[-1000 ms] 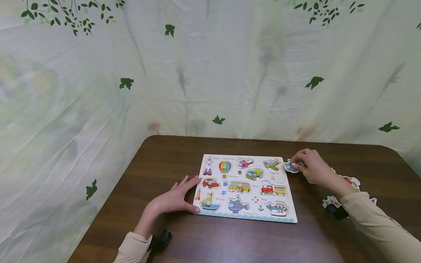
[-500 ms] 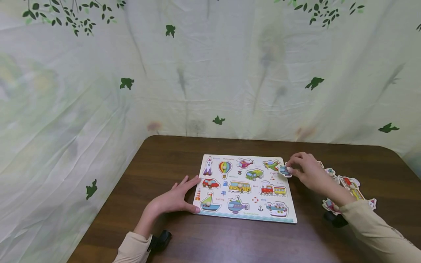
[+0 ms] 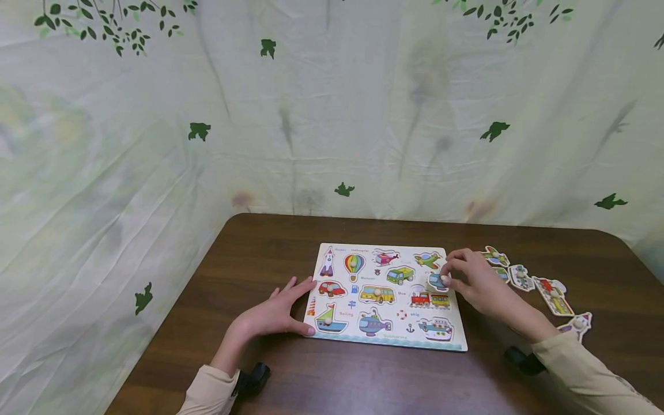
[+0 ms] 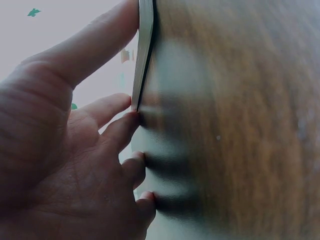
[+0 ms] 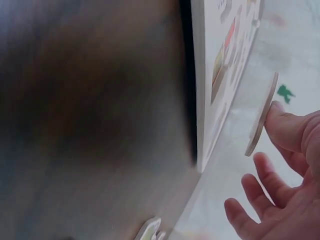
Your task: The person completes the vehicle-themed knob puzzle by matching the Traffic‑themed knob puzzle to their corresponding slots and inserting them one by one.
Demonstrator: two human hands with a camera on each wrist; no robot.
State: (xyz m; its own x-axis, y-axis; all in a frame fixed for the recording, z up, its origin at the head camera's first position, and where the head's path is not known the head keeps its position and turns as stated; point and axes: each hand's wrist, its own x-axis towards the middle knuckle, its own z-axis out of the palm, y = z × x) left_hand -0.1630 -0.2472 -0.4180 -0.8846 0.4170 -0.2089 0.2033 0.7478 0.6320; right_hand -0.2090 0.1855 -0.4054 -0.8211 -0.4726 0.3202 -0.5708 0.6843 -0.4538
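Observation:
A white puzzle board [image 3: 394, 342] printed with vehicles lies on the table. My left hand [image 3: 275, 314] is spread at the board's left edge, thumb and fingers mostly straight and touching its side; the left wrist view shows them against the board edge [image 4: 142, 55]. Over the board's right side, my right hand [image 3: 479, 288] pinches a blue puzzle piece [image 3: 436, 282] by its small knob between thumb and finger. In the right wrist view, that thin wooden piece [image 5: 262, 117] is seen edge-on, apart from the board, with the other fingers loosely bent. Its picture is partly hidden by my fingertips.
Several loose puzzle pieces lie to the right of the board: a green one [image 3: 496, 255], a white one [image 3: 521, 278], a red and yellow one [image 3: 554, 297] and a pointed one [image 3: 577, 326]. A printed curtain [image 3: 389, 115] hangs behind the brown table [image 3: 270, 230].
My right hand has carried the blue puzzle piece left and nearer me, from beside the board to over its right side. The left hand has stayed put.

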